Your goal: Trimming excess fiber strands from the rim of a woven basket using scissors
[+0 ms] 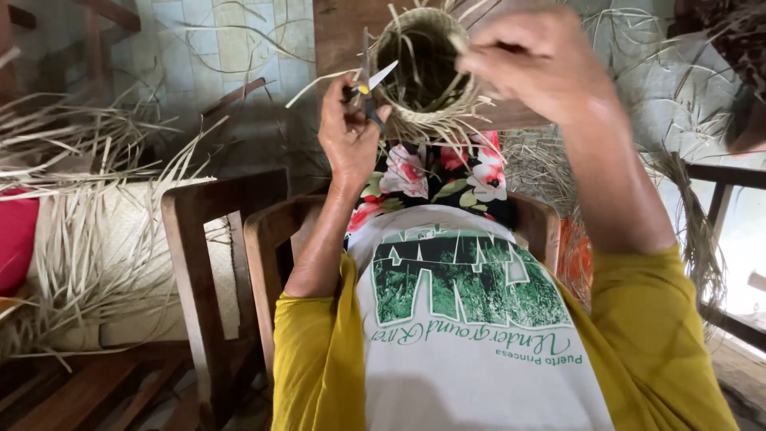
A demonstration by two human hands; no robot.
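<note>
Head view: at twelve o'clock a woven basket [423,68] is held up. The right hand [535,60] pinches its rim at three o'clock; the left hand [347,132] grips open scissors [371,84] at nine. Body woven; loose strand ends [443,132] remain untrimmed.

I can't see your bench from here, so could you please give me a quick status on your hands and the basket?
Left hand gripping scissors, blades open at the rim. Right hand pinching the woven basket edge. Loose straw ends hanging below.
</note>
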